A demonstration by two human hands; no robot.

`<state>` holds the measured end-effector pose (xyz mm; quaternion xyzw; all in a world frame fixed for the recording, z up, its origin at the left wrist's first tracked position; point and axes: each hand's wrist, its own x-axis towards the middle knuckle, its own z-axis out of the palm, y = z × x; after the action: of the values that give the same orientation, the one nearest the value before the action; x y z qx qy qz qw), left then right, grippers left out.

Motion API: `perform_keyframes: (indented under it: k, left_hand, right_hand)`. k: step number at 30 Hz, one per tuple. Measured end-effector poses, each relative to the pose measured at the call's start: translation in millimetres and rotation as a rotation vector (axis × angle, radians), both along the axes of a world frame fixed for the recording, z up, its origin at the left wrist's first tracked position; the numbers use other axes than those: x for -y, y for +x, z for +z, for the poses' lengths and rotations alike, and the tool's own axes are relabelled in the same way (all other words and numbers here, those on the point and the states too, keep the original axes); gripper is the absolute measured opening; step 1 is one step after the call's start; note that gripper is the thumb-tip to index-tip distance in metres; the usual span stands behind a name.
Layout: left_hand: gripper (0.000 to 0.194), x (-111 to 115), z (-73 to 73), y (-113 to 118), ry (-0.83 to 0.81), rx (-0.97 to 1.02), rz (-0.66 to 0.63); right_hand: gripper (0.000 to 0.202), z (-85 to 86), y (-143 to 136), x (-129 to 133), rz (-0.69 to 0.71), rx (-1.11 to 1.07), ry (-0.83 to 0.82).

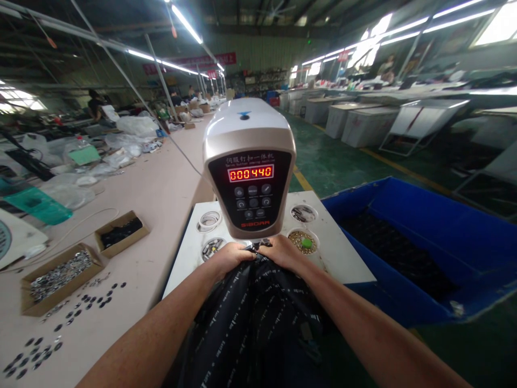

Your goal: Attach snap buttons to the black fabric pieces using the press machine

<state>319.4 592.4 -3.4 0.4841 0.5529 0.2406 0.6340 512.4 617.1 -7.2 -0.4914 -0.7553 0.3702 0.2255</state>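
A snap-button machine (249, 134) with a lit red display stands in front of me. My left hand (230, 257) grips the top edge of a black garment with white lettering (234, 312), just under the machine head. Beside it, my right hand (285, 251) pinches the same edge, close to the other hand. The garment hangs down toward my lap in loose folds. A small dark part shows between my fingertips, too small to name. The machine's lower working parts are mostly hidden behind its head and my hands.
Cups of small metal parts (302, 242) are set in the white machine table (343, 264). On the left bench, an open cardboard box of metal rings (60, 275) stands near scattered dark buttons (36, 355). A blue bin (412, 205) holding dark cloth is at right.
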Motion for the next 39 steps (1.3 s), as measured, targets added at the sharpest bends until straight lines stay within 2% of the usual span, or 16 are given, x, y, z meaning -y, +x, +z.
perform_keyframes:
  k: [6,11,18,23,30,35,39]
  left_hand:
    - [0.027,2.8,-0.3,1.8,-0.033,0.019,0.027]
    - [0.034,6.6,-3.0,-0.7,-0.087,0.036,0.033]
    - [0.040,3.8,-13.1,-6.2,-0.092,0.043,0.055]
    - [0.044,3.0,-16.0,-6.2,-0.071,0.032,0.059]
    - [0.044,11.7,-24.2,-6.9,0.172,-0.057,0.127]
    - [0.031,12.8,-32.0,-1.0,0.326,-0.180,0.143]
    - [0.023,16.2,-30.9,2.0,0.449,-0.335,0.134]
  right_hand:
    - [0.028,-2.4,0.2,1.6,-0.031,0.008,-0.023]
    - [0.024,-7.3,1.9,-0.4,-0.079,-0.014,-0.058]
    - [0.028,-3.9,9.2,-3.2,-0.014,-0.105,-0.162]
    - [0.024,-7.1,7.9,2.2,-0.032,-0.123,-0.118]
    - [0.021,-21.2,1.9,12.6,-0.122,-0.077,0.071]
    - [0.017,-29.2,4.2,16.7,-0.101,-0.053,0.188]
    - [0.016,-37.0,5.7,18.9,-0.144,-0.045,0.304]
